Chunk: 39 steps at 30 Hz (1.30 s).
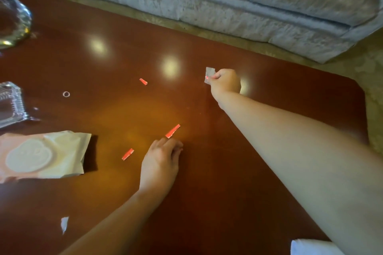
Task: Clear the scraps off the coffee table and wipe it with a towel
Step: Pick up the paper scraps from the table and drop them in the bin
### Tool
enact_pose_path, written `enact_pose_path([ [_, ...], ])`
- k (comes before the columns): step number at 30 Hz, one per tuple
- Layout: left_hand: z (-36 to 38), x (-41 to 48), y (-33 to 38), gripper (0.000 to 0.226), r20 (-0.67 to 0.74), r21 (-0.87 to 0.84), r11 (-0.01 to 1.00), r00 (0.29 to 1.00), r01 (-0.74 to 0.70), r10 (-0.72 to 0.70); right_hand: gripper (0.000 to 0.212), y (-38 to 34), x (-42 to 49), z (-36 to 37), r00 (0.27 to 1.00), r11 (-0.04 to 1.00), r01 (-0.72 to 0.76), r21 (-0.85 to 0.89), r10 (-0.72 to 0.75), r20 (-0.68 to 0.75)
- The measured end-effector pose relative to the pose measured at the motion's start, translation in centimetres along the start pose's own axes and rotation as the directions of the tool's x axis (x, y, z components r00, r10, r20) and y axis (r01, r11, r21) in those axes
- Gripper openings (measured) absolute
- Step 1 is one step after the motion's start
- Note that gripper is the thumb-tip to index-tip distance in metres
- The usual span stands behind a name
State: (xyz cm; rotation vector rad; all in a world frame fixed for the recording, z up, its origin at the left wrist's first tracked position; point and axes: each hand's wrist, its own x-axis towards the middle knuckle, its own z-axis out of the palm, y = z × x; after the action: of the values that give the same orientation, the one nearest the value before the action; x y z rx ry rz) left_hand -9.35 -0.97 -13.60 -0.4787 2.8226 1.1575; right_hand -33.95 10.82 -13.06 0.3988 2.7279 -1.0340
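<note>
On the glossy brown coffee table (238,182) lie red paper scraps: one at the far middle (143,81), a long one (172,131) and a short one (127,154) nearer me. My right hand (224,82) reaches far across and pinches a silvery wrapper scrap (209,75), lifted off the surface. My left hand (161,163) rests on the table with its fingertips touching the near end of the long red scrap. A white torn scrap (64,224) sits at the near left. A white towel corner (313,247) shows at the bottom right.
A pink and white wipes pack (41,154) lies at the left, with a clear plastic container (10,103) behind it and a glass dish (12,20) at the far left. A small white ring (66,94) lies nearby. A grey sofa (228,2) runs beyond the table.
</note>
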Motion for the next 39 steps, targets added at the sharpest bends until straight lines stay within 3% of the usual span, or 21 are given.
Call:
enact_pose_path([
  [4, -0.3, 3.1, 0.7, 0.011, -0.060, 0.018, 0.999, 0.997, 0.049, -0.048, 0.008, 0.6, -0.2, 0.7, 0.995, 0.988, 0.096, -0.124, -0.099, -0.020],
  [11, -1.0, 5.2, 0.4, 0.014, -0.086, 0.003, 0.994, 0.990, 0.108, -0.107, 0.018, 1.9, -0.7, 0.4, 0.990, 0.989, 0.138, -0.052, -0.139, -0.010],
  [15, -1.2, 5.1, 0.5, 0.018, -0.081, 0.056, 0.989, 0.988, 0.138, -0.133, 0.054, 2.4, -0.9, -0.1, 0.991, 0.992, 0.124, -0.010, -0.123, 0.057],
  [19, -1.6, 4.8, 0.6, 0.017, -0.036, 0.181, 0.982, 0.999, 0.046, -0.040, 0.004, 2.6, -1.5, -0.1, 0.970, 0.967, 0.234, -0.097, -0.225, 0.096],
  [25, -2.0, 5.3, 1.1, 0.013, 0.075, 0.289, 0.956, 0.994, 0.053, -0.078, 0.013, 1.7, -1.6, 0.0, 0.900, 0.891, 0.396, -0.223, -0.329, 0.285],
  [27, -2.5, 4.9, 0.7, 0.008, 0.048, 0.190, 0.969, 0.984, 0.160, -0.172, 0.014, 0.4, -2.2, 0.6, 0.882, 0.882, 0.419, -0.217, -0.338, 0.329],
  [30, -4.4, 3.6, -1.0, 0.009, -0.027, -0.104, 0.911, 0.914, 0.400, -0.404, 0.015, -2.9, -4.1, 2.6, 0.842, 0.902, 0.421, -0.100, -0.347, 0.413],
  [33, -6.6, 1.0, -3.7, 0.005, -0.062, -0.227, 0.873, 0.888, 0.432, -0.456, 0.016, -6.3, -6.2, 5.5, 0.810, 0.902, 0.431, -0.025, -0.375, 0.451],
  [37, -8.0, -2.1, -6.6, 0.005, -0.094, -0.271, 0.842, 0.858, 0.467, -0.506, 0.015, -9.0, -7.3, 8.9, 0.848, 0.928, 0.373, 0.005, -0.344, 0.403],
  [39, -8.4, -2.9, -7.4, 0.009, -0.089, -0.271, 0.833, 0.850, 0.482, -0.520, 0.026, -9.5, -7.3, 10.0, 0.864, 0.932, 0.362, -0.014, -0.330, 0.381],
])
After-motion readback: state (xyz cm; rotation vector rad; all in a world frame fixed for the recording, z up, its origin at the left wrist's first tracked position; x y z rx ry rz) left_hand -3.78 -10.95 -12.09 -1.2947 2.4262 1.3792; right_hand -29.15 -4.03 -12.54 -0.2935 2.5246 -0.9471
